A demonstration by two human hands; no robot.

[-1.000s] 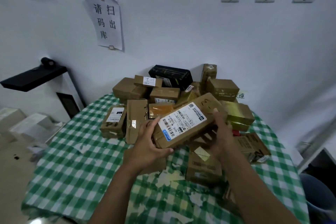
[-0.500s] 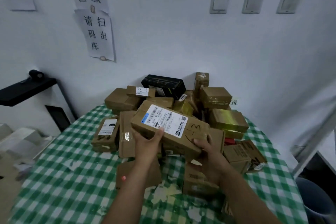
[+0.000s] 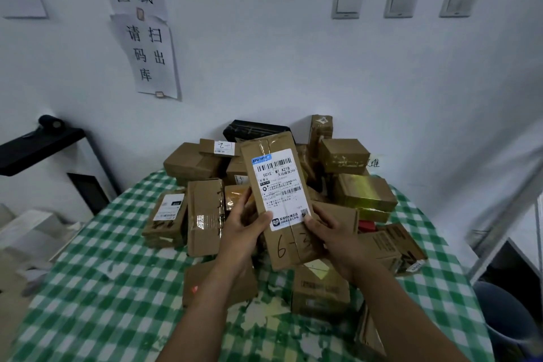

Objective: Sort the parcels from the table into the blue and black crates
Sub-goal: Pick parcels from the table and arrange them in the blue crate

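I hold a long brown cardboard parcel [image 3: 276, 185] upright above the table, its white shipping label facing me and "6-3" handwritten below the label. My left hand [image 3: 242, 232] grips its left edge, thumb on the front. My right hand [image 3: 332, 236] grips its lower right edge, thumb on the label corner. Behind it, a pile of brown parcels [image 3: 364, 194] and one black parcel [image 3: 249, 129] lies on the green-checked table [image 3: 97, 288]. A blue container [image 3: 505, 314] shows at the lower right; no black crate is in view.
The white wall stands close behind the pile, with paper signs [image 3: 147, 53] and three switches [image 3: 402, 0]. A black shelf [image 3: 35, 147] juts out at the left above white boxes [image 3: 29, 232] on the floor. A metal frame [image 3: 499, 238] stands right of the table.
The parcel has turned from lying sideways to standing upright with its label facing me, and both hands have shifted to its lower edges.
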